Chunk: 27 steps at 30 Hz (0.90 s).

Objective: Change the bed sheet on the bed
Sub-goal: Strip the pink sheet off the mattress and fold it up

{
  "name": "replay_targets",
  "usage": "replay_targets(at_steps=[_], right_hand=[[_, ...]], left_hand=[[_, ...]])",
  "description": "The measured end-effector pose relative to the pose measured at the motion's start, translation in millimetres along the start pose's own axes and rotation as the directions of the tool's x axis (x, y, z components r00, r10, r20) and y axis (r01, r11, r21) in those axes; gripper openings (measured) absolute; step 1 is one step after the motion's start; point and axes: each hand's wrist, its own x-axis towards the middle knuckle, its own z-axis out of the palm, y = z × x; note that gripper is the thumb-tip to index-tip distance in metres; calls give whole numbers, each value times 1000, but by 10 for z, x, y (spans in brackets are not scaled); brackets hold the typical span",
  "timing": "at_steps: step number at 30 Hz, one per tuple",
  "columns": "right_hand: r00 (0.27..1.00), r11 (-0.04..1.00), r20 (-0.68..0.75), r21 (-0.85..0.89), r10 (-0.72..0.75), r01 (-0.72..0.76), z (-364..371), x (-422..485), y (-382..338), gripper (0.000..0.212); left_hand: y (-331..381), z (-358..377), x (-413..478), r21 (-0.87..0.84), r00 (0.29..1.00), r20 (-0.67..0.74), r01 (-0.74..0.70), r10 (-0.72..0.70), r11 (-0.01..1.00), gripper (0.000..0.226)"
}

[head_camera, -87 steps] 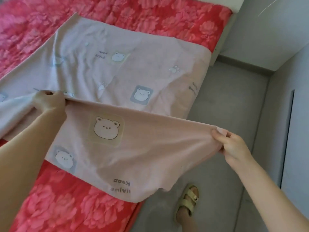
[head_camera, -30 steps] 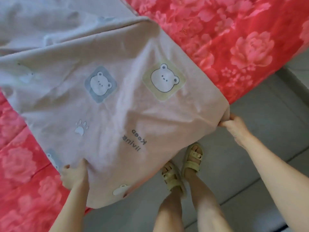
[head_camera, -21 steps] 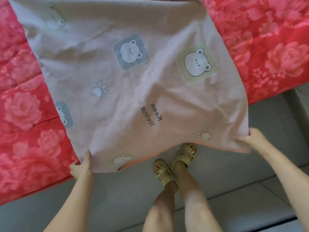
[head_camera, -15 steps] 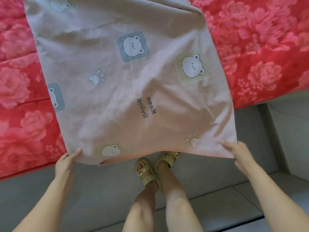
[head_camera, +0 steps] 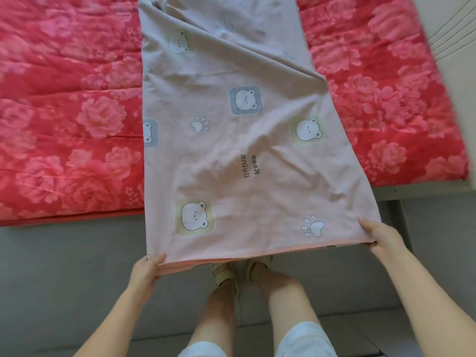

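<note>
Across the near edge of the bed, in the head view, the bed sheet (head_camera: 231,150) lies as a long folded strip. It is pale pink-grey, printed with bear faces and paw marks. It runs from the far side over the red floral quilt (head_camera: 64,124), and its near end hangs out past the mattress edge, above the grey floor (head_camera: 64,279).

The left hand (head_camera: 146,267) pinches the near left corner, with fingers curled over the stacked edges. The right hand (head_camera: 381,237) pinches the near right corner, its thumb (head_camera: 365,222) lying on top of the cloth. The fingers beneath are hidden, so how deep that hold goes cannot be told. Between the two hands the near hem is pulled fairly straight, and a peach underside shows along it. The person's sandalled feet (head_camera: 226,274) stand just beneath the hem, close to the bed frame (head_camera: 417,191).

The cloth looks thin, light and quite limp. It wrinkles in the middle and has a diagonal fold at the far right, so it should sag wherever it is not held. The layers seem only loosely stacked at the left corner, and a light pinch there may let one slip free. The corners are the sensible places to hold, taking every layer together and keeping the hem taut. The sheet will probably drag on the quilt rather than slide cleanly across it.
</note>
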Motion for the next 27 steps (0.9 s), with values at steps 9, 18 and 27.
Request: replay_targets(at_steps=[9,18,27], right_hand=[[1000,996,-24,-88,-18,16,-351,-126,-584,24],[983,971,61,-155,-174,182,-231,-599,-1973,20],[968,972,97,-9,-231,233,-274,-1186,-2566,23]], left_hand=[[479,-210,-695,-620,978,-175,-20,-114,784,29],[1928,-342,-1564,-483,976,-115,-216,183,849,13],[2948,-452,-1917,-450,931,-196,-365,309,815,25]])
